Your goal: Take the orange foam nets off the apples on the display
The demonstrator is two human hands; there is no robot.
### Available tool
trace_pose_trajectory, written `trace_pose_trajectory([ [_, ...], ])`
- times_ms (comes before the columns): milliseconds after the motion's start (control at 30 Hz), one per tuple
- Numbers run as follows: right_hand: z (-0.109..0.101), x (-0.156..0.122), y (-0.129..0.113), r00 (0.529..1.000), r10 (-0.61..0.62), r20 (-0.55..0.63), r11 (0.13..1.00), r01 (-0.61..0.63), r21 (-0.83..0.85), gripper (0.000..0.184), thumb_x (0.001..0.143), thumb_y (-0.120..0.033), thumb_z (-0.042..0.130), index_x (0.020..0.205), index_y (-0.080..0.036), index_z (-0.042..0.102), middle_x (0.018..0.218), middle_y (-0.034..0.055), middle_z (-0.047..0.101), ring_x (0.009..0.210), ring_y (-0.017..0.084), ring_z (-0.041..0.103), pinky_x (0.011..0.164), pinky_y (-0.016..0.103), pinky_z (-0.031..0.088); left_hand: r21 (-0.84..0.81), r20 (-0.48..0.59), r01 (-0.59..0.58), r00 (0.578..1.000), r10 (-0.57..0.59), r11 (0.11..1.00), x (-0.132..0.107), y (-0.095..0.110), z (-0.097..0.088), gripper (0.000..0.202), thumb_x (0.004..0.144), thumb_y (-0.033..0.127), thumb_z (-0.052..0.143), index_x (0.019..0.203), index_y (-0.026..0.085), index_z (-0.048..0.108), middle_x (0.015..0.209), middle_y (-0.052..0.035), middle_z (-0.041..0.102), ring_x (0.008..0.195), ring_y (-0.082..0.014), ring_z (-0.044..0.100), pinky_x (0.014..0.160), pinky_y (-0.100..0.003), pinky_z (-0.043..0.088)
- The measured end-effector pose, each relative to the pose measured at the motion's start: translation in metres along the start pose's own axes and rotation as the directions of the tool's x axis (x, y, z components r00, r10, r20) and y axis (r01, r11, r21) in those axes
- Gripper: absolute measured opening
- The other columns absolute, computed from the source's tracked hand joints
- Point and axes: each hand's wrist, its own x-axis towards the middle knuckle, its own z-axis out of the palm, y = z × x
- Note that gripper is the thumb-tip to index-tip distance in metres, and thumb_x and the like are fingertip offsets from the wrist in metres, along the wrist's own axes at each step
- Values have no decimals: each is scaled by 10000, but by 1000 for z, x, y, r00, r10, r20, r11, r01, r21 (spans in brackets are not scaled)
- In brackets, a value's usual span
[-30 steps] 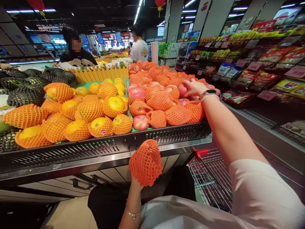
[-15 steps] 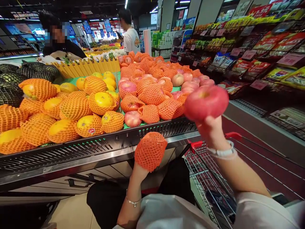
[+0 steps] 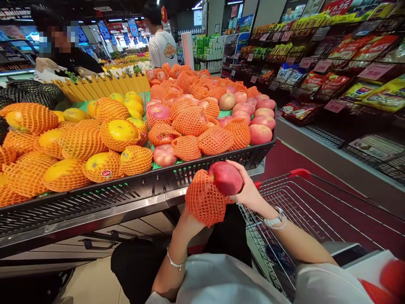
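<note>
My left hand (image 3: 186,226) is closed round an orange foam net sleeve (image 3: 205,200), held just below the front edge of the fruit tray (image 3: 133,190). My right hand (image 3: 249,192) grips a bare red apple (image 3: 225,178) and presses it against the top of that sleeve. Both hands meet in front of the tray's right corner. More apples (image 3: 260,133), some bare and some in orange nets, lie heaped on the tray's right half.
Netted yellow-orange fruit (image 3: 117,133) fills the tray's left half. A wire shopping cart (image 3: 303,207) with red handle stands at my right. Packaged goods line shelves (image 3: 348,84) on the right. Two people (image 3: 161,44) stand beyond the display.
My right hand lifted a bare apple off the pile, swung it back and down, and now holds it against the net sleeve. My left hand kept the sleeve, shifting slightly right.
</note>
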Motion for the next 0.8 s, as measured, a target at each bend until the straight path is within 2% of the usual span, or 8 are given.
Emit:
trace_pose_trajectory([
  [100, -11, -1, -3, 964, -58, 259, 997, 70, -36, 918, 617, -363, 834, 1401, -227, 377, 1411, 123, 427, 1286, 293, 451, 1092, 442, 373, 146, 31, -69, 997, 65, 987, -1, 2, -1, 581, 684, 343, 784, 1223, 203, 619, 1274, -111, 598, 1256, -320, 508, 1142, -493, 314],
  [200, -21, 0, -2, 900, -116, 420, 984, 160, -73, 930, 613, -383, 838, 1409, -223, 386, 1387, 130, 442, 1267, 304, 456, 1087, 459, 361, 250, 112, -162, 984, 138, 955, -1, 9, 2, 543, 675, 305, 794, 1188, 217, 638, 1206, -97, 635, 1170, -316, 570, 1101, -487, 381],
  [300, -27, -1, 4, 871, -114, 479, 977, 185, -104, 943, 610, -390, 839, 1420, -222, 386, 1380, 135, 444, 1263, 311, 452, 1081, 468, 357, 343, 231, -312, 942, 243, 886, 1, 18, 7, 313, 732, 283, 749, 1037, 234, 699, 1070, -67, 693, 1086, -312, 612, 1064, -500, 409],
  [433, -25, -4, 12, 889, -69, 453, 991, 113, -69, 950, 586, -432, 849, 1393, -201, 404, 1392, 143, 436, 1292, 320, 429, 1099, 475, 333, 362, 309, -342, 921, 235, 867, 5, 25, 11, 383, 680, 290, 783, 1048, 215, 711, 1052, -96, 693, 1079, -338, 592, 1085, -551, 345],
  [533, -17, -5, 13, 927, -38, 374, 997, 8, 81, 886, 632, -568, 789, 1354, -213, 417, 1362, 123, 467, 1274, 303, 458, 1080, 445, 370, 240, 243, -237, 953, 178, 941, 8, 21, 13, 361, 644, 272, 802, 988, 204, 716, 994, -89, 697, 1027, -310, 606, 1090, -525, 355],
  [633, -5, -9, 6, 968, -2, 251, 980, -47, 191, 775, 720, -700, 648, 1283, -211, 440, 1257, 113, 534, 1173, 278, 538, 990, 408, 451, 119, 73, -126, 990, 118, 985, 8, 5, 20, 489, 594, 279, 834, 1055, 210, 684, 1062, -86, 677, 1059, -311, 603, 1068, -507, 400],
  [733, 3, -16, -3, 984, -8, 180, 999, 1, 40, 648, 862, -666, 495, 1322, -216, 414, 1309, 121, 503, 1215, 266, 501, 1029, 414, 412, 35, -105, -56, 993, 59, 998, 9, -20, 32, 671, 634, 338, 811, 1252, 232, 572, 1250, -104, 594, 1184, -328, 546, 1051, -511, 425],
  [800, 6, -21, -9, 986, -44, 163, 995, 59, -86, 570, 935, -592, 417, 1378, -236, 370, 1404, 115, 430, 1309, 262, 413, 1098, 438, 335, -8, -167, -22, 986, 21, 1000, 10, -34, 40, 652, 690, 388, 765, 1282, 233, 538, 1277, -116, 570, 1214, -335, 526, 1031, -522, 442],
])
